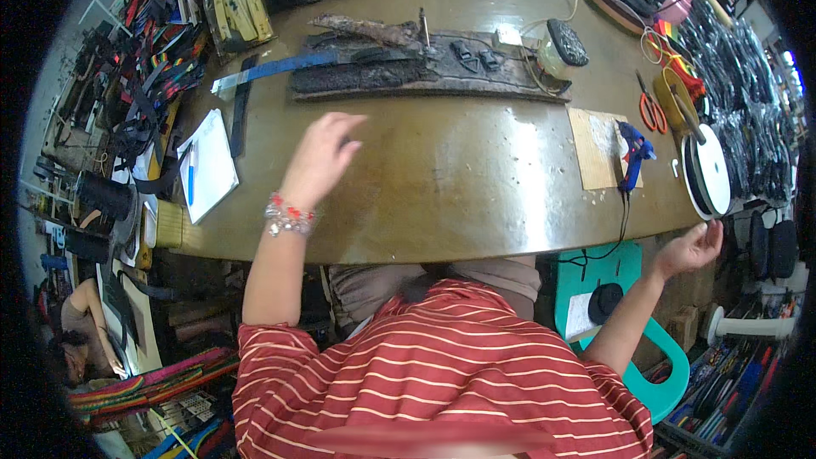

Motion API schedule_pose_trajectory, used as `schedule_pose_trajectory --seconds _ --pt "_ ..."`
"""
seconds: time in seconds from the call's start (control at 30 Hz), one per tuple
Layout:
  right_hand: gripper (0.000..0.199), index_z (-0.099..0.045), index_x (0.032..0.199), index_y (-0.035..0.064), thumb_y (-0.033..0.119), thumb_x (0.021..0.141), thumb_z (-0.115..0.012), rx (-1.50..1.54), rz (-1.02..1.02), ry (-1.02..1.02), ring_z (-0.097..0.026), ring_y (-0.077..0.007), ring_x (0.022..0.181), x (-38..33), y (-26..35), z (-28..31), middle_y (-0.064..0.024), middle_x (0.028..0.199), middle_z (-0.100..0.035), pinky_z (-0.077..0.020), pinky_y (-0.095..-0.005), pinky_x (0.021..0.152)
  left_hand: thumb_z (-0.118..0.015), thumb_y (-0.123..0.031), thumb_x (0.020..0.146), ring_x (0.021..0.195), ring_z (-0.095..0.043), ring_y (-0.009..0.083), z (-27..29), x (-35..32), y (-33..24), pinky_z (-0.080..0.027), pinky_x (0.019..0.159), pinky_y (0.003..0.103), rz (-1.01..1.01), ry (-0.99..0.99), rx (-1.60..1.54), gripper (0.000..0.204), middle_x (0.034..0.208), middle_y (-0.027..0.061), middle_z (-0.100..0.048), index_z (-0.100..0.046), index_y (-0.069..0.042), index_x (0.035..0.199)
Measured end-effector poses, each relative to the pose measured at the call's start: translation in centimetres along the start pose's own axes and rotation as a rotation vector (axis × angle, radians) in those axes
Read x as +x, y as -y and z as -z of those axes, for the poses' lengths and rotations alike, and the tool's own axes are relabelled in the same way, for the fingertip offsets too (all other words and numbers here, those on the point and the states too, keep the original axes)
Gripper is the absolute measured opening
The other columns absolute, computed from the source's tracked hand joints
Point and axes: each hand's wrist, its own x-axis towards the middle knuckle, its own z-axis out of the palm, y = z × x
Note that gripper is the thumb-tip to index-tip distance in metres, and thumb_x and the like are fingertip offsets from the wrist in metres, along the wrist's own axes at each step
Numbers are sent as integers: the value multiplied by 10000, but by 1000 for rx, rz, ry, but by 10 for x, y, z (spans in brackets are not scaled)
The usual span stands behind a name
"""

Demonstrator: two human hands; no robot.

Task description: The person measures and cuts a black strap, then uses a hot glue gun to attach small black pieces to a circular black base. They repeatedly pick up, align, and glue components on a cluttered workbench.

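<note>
Work looked barely begun, as I judged it from my remote seat: two small black pieces [464, 54] lay on the dark board [518, 85], in neither hand; how much was left I could not tell. The left hand [321, 155] was over the tabletop [408, 161], empty, its fingers loosely extended and thumb apart, with the board and its pieces farther off beyond the fingertips. The right hand [690, 251], fingers loosely curled around nothing I could see, was just beside the white spool [714, 170].
</note>
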Motion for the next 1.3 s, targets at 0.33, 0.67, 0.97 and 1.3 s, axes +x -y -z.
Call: schedule_pose_trajectory --seconds 0.33,0.67,0.97,1.3 --pt "298 -622 1115 38 61 821 -667 398 -355 1302 -633 -160 771 -147 212 -137 -96 935 -664 -515 -287 723 -606 -101 836 742 -634 293 -16 -5 49 -521 708 353 -7 -34 167 219 849 150 -656 -652 7 1021" --pt "189 -579 943 -15 37 811 -703 687 -1039 1389 -619 -107 693 -181 229 -173 -51 776 -637 -511 -241 576 -688 -171 860 696 -572 57 -63 13 -11 -476 625 217 382 463 -1179 147 807 -4 -628 -621 -42 873" --pt "190 -565 924 -7 56 808 -701 530 -1048 1511 -617 -143 673 -159 198 -180 -76 766 -635 -511 -267 601 -663 -252 886 697 -547 45 -61 39 0 -460 617 203 490 496 -1048 196 776 -29 -608 -603 -66 871" --pt "131 -660 874 2 83 807 -581 -165 315 1162 -568 -330 937 -117 132 -312 -164 933 -597 -465 -406 823 -651 -281 844 689 -648 254 -55 48 -25 -515 635 366 250 157 -177 222 768 105 -669 -612 -63 840"
